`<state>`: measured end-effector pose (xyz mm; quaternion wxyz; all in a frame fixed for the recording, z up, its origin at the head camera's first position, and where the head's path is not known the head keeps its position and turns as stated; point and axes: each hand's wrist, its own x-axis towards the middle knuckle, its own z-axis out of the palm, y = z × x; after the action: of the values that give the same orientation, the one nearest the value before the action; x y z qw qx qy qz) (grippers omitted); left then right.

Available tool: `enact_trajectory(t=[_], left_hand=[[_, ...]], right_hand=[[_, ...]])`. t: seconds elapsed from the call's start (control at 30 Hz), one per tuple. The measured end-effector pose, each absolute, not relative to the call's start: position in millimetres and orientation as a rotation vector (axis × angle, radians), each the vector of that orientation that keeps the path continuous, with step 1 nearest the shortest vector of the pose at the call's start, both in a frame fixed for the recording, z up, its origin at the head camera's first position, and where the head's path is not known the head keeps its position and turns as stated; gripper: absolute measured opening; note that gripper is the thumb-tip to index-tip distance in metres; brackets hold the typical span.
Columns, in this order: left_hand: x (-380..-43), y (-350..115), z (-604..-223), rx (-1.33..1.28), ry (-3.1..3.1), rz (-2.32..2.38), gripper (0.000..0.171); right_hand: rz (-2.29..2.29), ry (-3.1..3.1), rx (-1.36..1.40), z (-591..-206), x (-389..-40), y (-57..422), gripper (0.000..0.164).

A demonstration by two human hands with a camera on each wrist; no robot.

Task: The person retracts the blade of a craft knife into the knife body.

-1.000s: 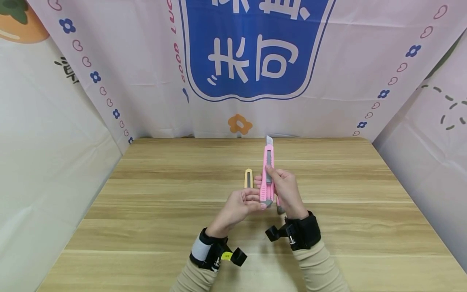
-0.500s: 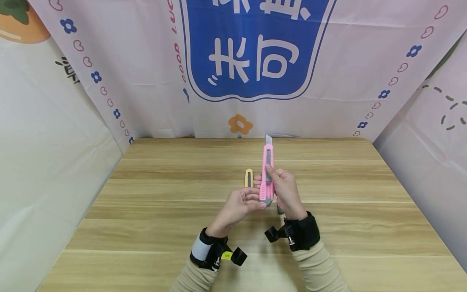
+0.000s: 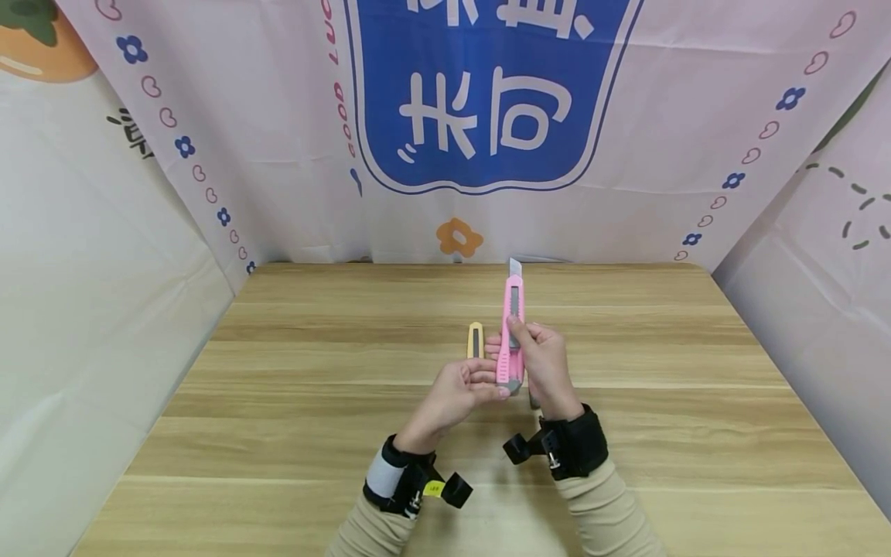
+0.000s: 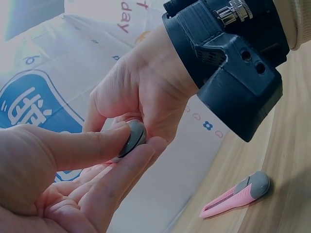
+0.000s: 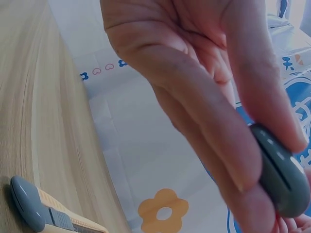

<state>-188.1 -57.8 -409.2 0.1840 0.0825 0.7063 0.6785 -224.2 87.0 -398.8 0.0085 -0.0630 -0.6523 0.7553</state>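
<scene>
A pink utility knife (image 3: 505,340) is held up between both hands, blade (image 3: 515,268) extended and pointing away. My right hand (image 3: 548,363) grips its body from the right, thumb on the grey slider. With thumb and fingers, my left hand (image 3: 452,396) pinches the lower end; its grey end cap (image 4: 133,138) shows in the left wrist view. Behind the left fingers lies a yellow utility knife (image 3: 476,340), partly covered in the head view. A second pink utility knife (image 4: 233,196) lies on the table, mostly hidden by the right hand in the head view.
The wood-grain table (image 3: 278,433) reaches back to a printed cloth (image 3: 292,193) hanging behind it, with more cloth along both sides. Each wrist wears a black strap with a camera mount (image 3: 411,483).
Almost nothing differs. The held pink knife shifts very slightly, and the right wrist edges a little to the left; both hands keep their hold.
</scene>
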Motion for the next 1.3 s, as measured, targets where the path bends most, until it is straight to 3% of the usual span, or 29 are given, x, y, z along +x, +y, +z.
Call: enact_trajectory(t=[1.3], left_hand=[[-187.9,-59.8,-408.6,0.245,2.009,1.893,0.039]], right_hand=[[2.328,-2.067,-0.14,-397.9,-222.9,87.7,0.031]])
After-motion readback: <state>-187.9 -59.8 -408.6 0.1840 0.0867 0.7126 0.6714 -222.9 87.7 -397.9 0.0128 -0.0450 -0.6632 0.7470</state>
